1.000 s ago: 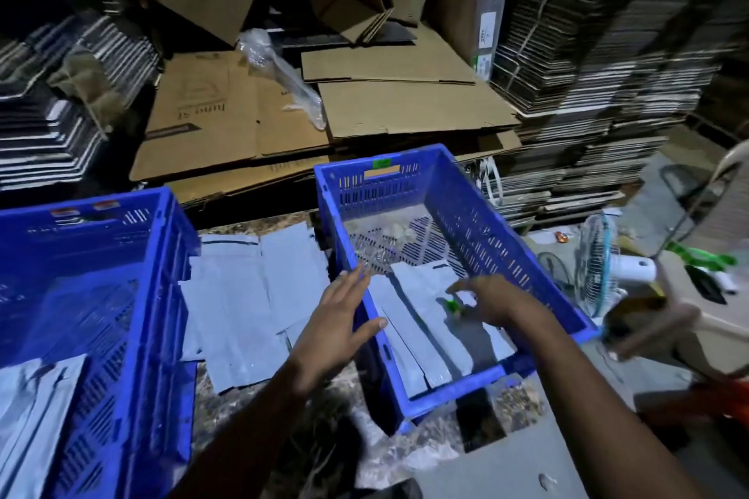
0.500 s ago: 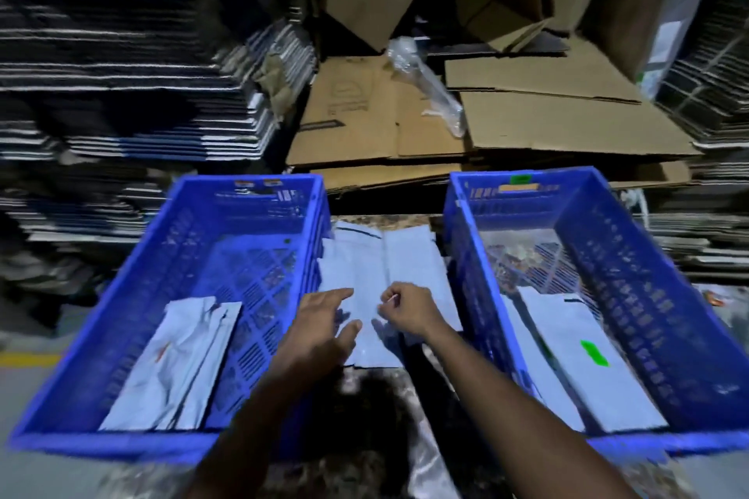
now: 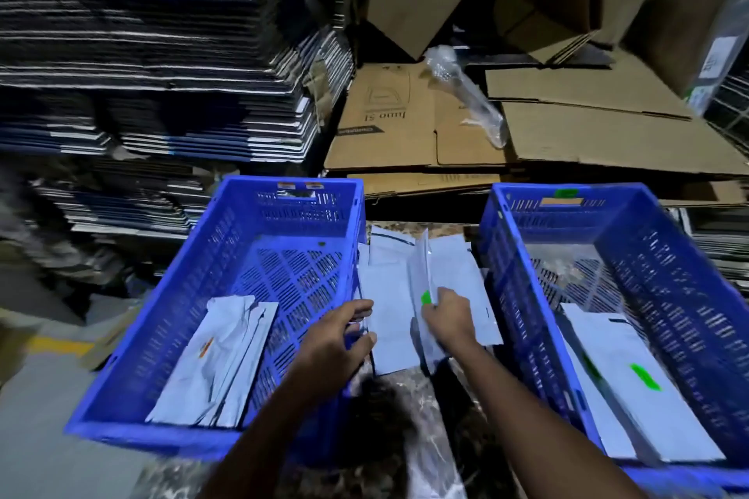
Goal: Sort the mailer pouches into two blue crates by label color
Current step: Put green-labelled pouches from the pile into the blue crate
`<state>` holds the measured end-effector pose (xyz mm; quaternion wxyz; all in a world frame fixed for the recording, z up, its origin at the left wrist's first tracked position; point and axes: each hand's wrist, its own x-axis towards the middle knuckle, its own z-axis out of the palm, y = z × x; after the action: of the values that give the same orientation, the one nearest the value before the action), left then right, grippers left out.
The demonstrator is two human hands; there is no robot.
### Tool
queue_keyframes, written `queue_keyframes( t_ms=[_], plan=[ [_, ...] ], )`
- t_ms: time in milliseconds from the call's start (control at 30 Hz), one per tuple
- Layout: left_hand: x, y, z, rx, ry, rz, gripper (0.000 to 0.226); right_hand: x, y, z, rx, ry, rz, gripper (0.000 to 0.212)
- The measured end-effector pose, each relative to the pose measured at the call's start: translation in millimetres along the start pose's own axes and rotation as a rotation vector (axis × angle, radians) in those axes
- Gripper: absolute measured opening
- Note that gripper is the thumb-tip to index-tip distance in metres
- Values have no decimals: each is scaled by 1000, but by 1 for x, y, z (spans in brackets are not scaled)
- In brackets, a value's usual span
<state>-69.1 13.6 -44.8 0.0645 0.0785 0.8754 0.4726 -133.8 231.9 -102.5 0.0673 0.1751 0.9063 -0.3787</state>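
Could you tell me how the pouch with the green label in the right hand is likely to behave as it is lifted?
The pouch looks thin and flat, so probably very light. The right hand holds only its lower end, yet it stands on edge with a slight bend, so it is likely flexible and may flop over. Its smooth surface suggests it could slip from a loose pinch.
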Motion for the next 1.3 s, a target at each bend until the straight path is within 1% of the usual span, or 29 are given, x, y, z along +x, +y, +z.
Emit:
queue_keyframes(
  t_ms=[67,133,200,267,333,400,533,700,733,800,833,867,933,967,1067,1133,1200,1233,1300],
  plan=[
    [1,3,3,-35,15,1,49,-14,3,-25,284,-55,-74,5],
    [3,11,8,-86,55,-6,51,-40,2,-49,518,-152,-125,21],
    [6,26,14,-259,74,-41,48,-70,-2,-71,669,-223,-179,26],
    [7,45,21,-456,27,-51,44,-93,-7,-87,770,-238,-219,26],
    [7,64,29,-614,-10,-33,32,-106,-8,-98,839,-208,-217,25],
    [6,78,34,-686,2,-24,25,-113,-7,-105,863,-161,-227,24],
    [6,95,40,-732,39,-19,26,-120,-1,-120,877,-123,-293,22],
    [6,104,46,-744,45,10,27,-115,15,-124,820,-119,-348,36],
    [5,106,47,-742,43,14,27,-115,18,-126,794,-114,-364,45],
    [5,109,52,-732,44,15,26,-118,22,-134,740,-106,-414,71],
    [5,111,56,-732,42,14,25,-121,23,-139,698,-99,-441,79],
    [6,114,60,-740,32,8,24,-125,23,-147,637,-81,-468,81],
    [10,120,72,-738,5,1,23,-129,28,-163,470,-12,-501,70],
    [14,121,80,-719,-8,-3,24,-128,33,-172,414,32,-490,66],
    [24,127,109,-650,-71,-58,31,-117,66,-205,364,206,-390,64],
    [30,128,130,-546,-145,-57,37,-102,102,-230,213,322,-303,64],
    [36,127,151,-353,-205,-3,44,-89,142,-252,63,329,-153,64],
    [39,129,161,-261,-236,29,49,-84,161,-258,20,300,-77,64],
    [43,131,179,-113,-293,84,56,-78,190,-262,8,195,-14,64]
  ],
)
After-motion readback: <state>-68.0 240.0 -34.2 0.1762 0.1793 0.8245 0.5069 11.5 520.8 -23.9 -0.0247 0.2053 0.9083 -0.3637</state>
